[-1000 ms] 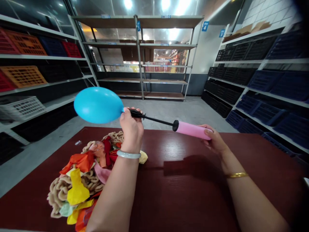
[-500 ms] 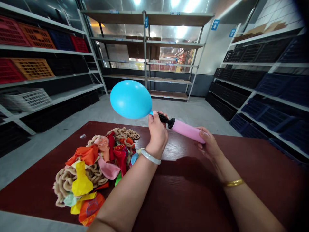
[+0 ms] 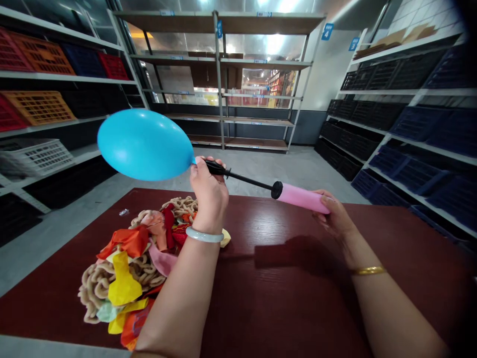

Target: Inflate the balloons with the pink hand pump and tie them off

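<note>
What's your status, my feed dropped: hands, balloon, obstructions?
Left hand shut on blue balloon neck at nozzle. Right hand shut on pink pump barrel, rod extended. Balloon inflated, off the table. Limp balloon pile beside left forearm, not blocking.

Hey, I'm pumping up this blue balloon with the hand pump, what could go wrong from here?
The blue balloon looks well filled; more strokes could burst it close to you. Only your left hand pinches its neck on the black nozzle, so a loose grip could let it shoot off. With the rod drawn out of the pink pump in your right hand, a skewed push might bend it.
</note>
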`<state>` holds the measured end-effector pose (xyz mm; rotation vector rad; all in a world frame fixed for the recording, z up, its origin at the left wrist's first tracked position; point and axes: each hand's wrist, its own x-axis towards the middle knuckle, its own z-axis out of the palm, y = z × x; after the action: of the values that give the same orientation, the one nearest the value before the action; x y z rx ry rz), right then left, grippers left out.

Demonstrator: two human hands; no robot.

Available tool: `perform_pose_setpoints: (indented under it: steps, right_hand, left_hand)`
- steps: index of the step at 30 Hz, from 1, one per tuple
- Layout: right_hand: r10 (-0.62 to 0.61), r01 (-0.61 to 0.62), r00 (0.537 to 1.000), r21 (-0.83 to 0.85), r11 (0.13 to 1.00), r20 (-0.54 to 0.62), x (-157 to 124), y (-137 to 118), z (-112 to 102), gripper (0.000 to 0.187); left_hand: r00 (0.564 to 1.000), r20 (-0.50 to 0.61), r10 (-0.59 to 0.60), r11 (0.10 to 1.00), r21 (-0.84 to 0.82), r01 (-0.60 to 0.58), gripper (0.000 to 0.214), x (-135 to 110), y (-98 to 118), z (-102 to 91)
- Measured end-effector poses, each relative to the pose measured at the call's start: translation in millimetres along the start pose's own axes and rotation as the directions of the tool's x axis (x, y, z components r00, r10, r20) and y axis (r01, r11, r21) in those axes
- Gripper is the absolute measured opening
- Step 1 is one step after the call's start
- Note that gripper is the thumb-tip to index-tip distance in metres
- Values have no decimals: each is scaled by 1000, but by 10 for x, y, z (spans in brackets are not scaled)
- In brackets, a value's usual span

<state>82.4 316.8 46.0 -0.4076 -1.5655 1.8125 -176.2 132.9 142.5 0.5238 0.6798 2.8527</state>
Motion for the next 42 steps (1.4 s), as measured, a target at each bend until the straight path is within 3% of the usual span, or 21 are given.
perform_pose_setpoints:
  steps: [6, 9, 12, 15, 17, 21, 24, 28, 31, 34, 39, 42]
  right_hand:
    - [72, -71, 997, 49, 996, -29, -7, 66, 330, 42]
    - [111, -111, 991, -7, 994, 80, -55, 143, 570, 58]
    - [190, -153, 954, -168, 974, 231, -168, 178, 864, 71]
    - [150, -100, 956, -202, 974, 251, -292, 145, 1119, 82]
    - [103, -52, 959, -193, 980, 265, -336, 97, 1192, 77]
    - [110, -27, 935, -243, 970, 337, -286, 25, 1063, 62]
    - [214, -120, 907, -263, 957, 364, -186, 25, 817, 62]
    - [323, -270, 875, -191, 944, 362, -93, 36, 485, 66]
    - [316, -276, 884, -160, 948, 346, -65, 23, 378, 67]
    - [275, -238, 907, -150, 960, 320, -64, 17, 436, 64]
    - [236, -209, 950, -140, 968, 207, -86, 42, 619, 65]
    - [200, -173, 959, -144, 974, 201, -80, 39, 663, 65]
  left_hand:
    - [995, 15, -94, 995, 27, 93, 22, -206, -267, 71]
    - [987, 66, -146, 988, 54, 142, 22, -288, -368, 93]
    - [966, 139, -220, 972, 117, 204, 21, -316, -396, 99]
    - [932, 184, -313, 944, 172, 283, 21, -261, -352, 75]
    - [930, 169, -327, 940, 157, 302, 21, -172, -290, 33]
    - [969, 55, -240, 965, 118, 232, 20, 93, -77, -111]
    - [989, -54, -140, 980, 132, 147, 19, 284, 124, -223]
    - [992, -75, -100, 985, 134, 109, 20, 402, 238, -291]
    - [993, -37, -109, 987, 119, 112, 20, 386, 136, -300]
    - [986, -29, -164, 979, 120, 167, 23, 274, -96, -286]
    - [942, 27, -333, 937, 115, 328, 20, -128, -525, -181]
    - [928, 85, -364, 930, 92, 356, 19, -314, -626, -120]
